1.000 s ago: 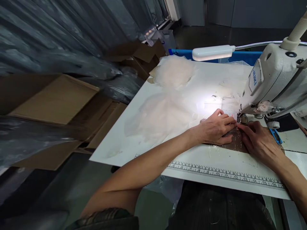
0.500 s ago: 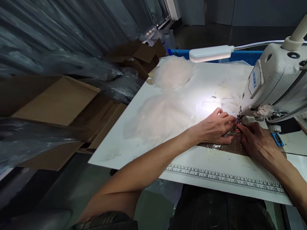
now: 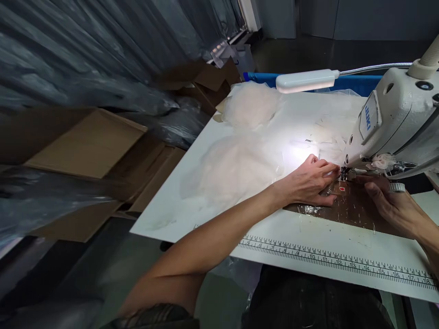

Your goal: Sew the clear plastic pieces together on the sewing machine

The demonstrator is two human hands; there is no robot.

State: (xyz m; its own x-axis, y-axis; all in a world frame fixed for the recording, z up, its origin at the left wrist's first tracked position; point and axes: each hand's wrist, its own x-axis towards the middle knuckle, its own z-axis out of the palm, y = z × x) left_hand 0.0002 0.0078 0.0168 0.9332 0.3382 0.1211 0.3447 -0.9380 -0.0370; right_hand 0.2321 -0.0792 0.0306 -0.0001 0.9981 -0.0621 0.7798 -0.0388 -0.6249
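A white sewing machine (image 3: 394, 114) stands at the right of the white table. My left hand (image 3: 313, 180) is just left of its presser foot (image 3: 343, 173), palm down with bent fingers, the fingertips close together near the foot; whatever they press or hold is too small to make out. To the right of the foot is my right hand (image 3: 389, 198), thumb apart from the fingers, which reach partly behind the machine's head. Between the hands lies a brown, shiny plate (image 3: 356, 208) with a small red mark. Pale sheer fabric (image 3: 329, 128) lies behind my left hand.
Two heaps of pale sheer fabric, a near one (image 3: 226, 169) and a far one (image 3: 252, 105), lie on the table (image 3: 161, 219). A lamp (image 3: 307, 81) hangs above it. A printed ruler (image 3: 325, 258) runs along the front edge. Cardboard boxes (image 3: 89, 141) stand at the left.
My right hand has moved right, away from the presser foot, baring more of the brown plate, and its thumb has spread. My left hand has stayed nearly in place. The view has shifted slightly.
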